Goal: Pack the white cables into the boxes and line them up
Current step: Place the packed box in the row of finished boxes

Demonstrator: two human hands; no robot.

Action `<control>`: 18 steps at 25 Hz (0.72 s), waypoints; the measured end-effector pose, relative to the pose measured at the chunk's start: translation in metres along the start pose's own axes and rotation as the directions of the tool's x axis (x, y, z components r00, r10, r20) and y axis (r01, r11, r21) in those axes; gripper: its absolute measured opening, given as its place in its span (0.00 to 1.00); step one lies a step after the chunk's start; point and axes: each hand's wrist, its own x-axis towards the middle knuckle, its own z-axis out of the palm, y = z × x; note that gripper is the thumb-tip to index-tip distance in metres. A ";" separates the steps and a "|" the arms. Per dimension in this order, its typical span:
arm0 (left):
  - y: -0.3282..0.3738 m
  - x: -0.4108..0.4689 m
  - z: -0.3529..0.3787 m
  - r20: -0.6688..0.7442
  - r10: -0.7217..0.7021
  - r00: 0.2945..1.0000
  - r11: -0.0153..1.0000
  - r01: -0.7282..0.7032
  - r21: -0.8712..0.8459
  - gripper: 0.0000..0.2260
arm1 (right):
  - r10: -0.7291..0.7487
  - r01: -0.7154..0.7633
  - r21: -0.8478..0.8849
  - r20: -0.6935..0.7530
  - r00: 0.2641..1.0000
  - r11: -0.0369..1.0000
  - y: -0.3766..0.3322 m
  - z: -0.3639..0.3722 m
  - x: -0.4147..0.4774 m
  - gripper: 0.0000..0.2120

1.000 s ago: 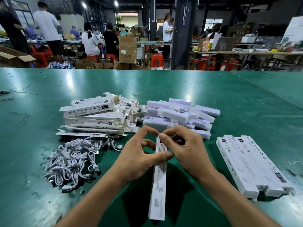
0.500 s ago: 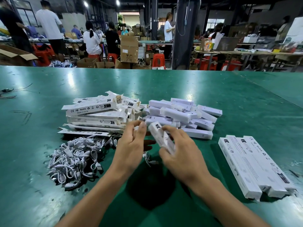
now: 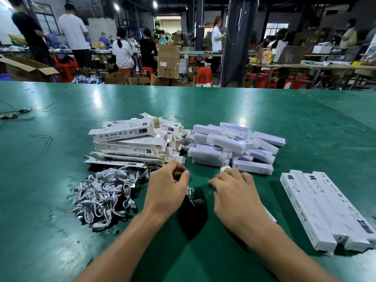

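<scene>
A loose heap of white cables point(image 3: 103, 197) lies at the left front of the green table point(image 3: 223, 106). Behind it is a stack of flat, unfolded white boxes point(image 3: 130, 139). My left hand point(image 3: 168, 188) hovers beside the heap with thumb and forefinger curled together. One white cable point(image 3: 194, 198) trails out from under it. My right hand point(image 3: 234, 194) grips a closed white box point(image 3: 224, 169) lying flat on the table, and covers most of it. To the right, three packed boxes point(image 3: 323, 208) lie side by side in a row.
A pile of small pale wrapped packs point(image 3: 232, 147) sits behind my right hand. Thin dark wires point(image 3: 16, 116) lie at the far left edge. Beyond the table are people, cardboard cartons, red stools and other benches.
The box that both hands held upright has been turned and brought down flat under my right hand. My left hand has let go of it and shifted to the single cable.
</scene>
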 end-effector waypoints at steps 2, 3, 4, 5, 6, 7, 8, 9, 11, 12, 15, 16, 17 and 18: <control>-0.004 0.000 0.001 0.034 -0.022 0.999 1.000 0.022 0.000 0.07 | 0.137 -0.134 -0.085 0.031 0.990 0.987 0.004 0.001 0.000 0.12; -0.005 0.000 0.001 0.043 -0.036 0.998 0.999 0.036 0.007 0.06 | 0.199 -0.196 -0.099 0.012 0.980 0.975 0.008 0.000 0.000 0.12; -0.006 0.001 0.001 0.049 -0.047 0.998 0.999 0.046 0.013 0.06 | 0.244 -0.243 -0.111 -0.007 0.970 0.964 0.012 -0.002 0.001 0.12; -0.006 0.001 0.001 0.056 -0.053 0.997 0.999 0.052 0.014 0.05 | 0.279 -0.279 -0.124 -0.018 0.960 0.952 0.015 -0.002 0.003 0.13; -0.007 0.001 0.001 0.064 -0.053 0.997 0.999 0.052 0.014 0.05 | 0.307 -0.308 -0.130 -0.028 0.951 0.943 0.020 -0.002 0.004 0.14; -0.008 0.001 0.001 0.076 -0.053 0.996 0.999 0.052 0.012 0.04 | 0.334 -0.336 -0.131 -0.038 0.942 0.932 0.024 -0.002 0.006 0.15; -0.008 0.001 0.000 0.093 -0.051 0.994 0.999 0.050 0.014 0.04 | 0.364 -0.367 -0.137 -0.048 0.930 0.920 0.029 -0.003 0.007 0.15; -0.008 0.001 0.000 0.115 -0.047 0.992 0.999 0.046 0.019 0.04 | 0.390 -0.393 -0.149 -0.054 0.919 0.907 0.033 -0.004 0.008 0.15; -0.008 0.000 0.000 0.176 -0.034 0.984 0.999 0.028 0.036 0.09 | 0.399 -0.406 -0.163 -0.074 0.914 0.899 0.040 -0.005 0.008 0.14; -0.009 -0.001 0.000 0.205 -0.023 0.979 0.999 0.012 0.050 0.12 | 0.377 -0.388 -0.152 -0.096 0.921 0.909 0.041 -0.005 0.009 0.14; -0.008 -0.001 -0.001 0.247 0.021 0.969 0.993 -0.049 0.109 0.14 | 0.210 -0.213 0.002 -0.170 0.963 0.977 0.028 0.000 0.008 0.14; -0.008 -0.001 -0.001 0.247 0.030 0.969 0.992 -0.059 0.112 0.14 | 0.149 -0.140 0.067 -0.163 0.975 0.988 0.020 0.003 0.006 0.14; -0.008 -0.001 0.000 0.241 0.031 0.970 0.993 -0.058 0.103 0.14 | 0.104 -0.086 0.127 -0.139 0.985 0.988 0.013 0.007 0.005 0.14; -0.009 0.000 0.001 0.230 0.028 0.973 0.995 -0.048 0.084 0.14 | 0.078 -0.057 0.176 -0.111 0.991 0.983 0.009 0.012 0.004 0.14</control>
